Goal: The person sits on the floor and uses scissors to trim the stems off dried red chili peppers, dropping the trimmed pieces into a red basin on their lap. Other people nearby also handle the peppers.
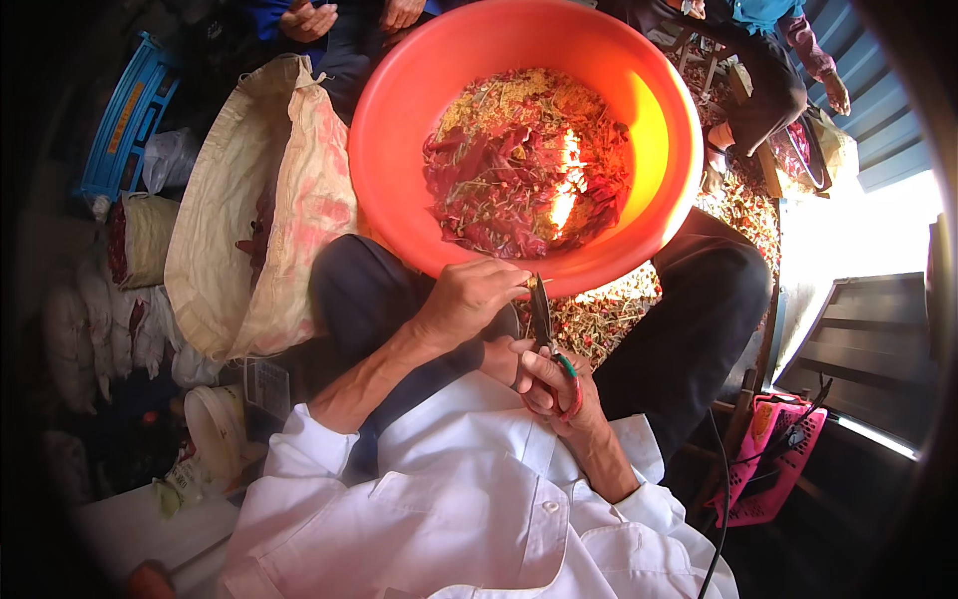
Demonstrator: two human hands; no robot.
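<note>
My right hand (557, 389) grips scissors (540, 311) by handles wrapped in red and green. Their dark blades point up towards the near rim of a large red plastic basin (408, 224). At the blade tips, my left hand (468, 299) pinches a small dried piece (533, 284), too small to make out fully; a thin stalk shows beside it. Inside the basin lie dark red dried chili pods (486, 195), with pale yellow seeds (554, 86) and stalks mostly towards the far side. A strip of sunlight crosses them.
Left of the basin stands an open woven sack (224, 224) with red pods inside. A blue crate (123, 120) is beyond it. Stalks and scraps (610, 318) cover the floor. A pink plastic basket (771, 464) sits at right. Two other people (310, 21), (763, 67) sit opposite.
</note>
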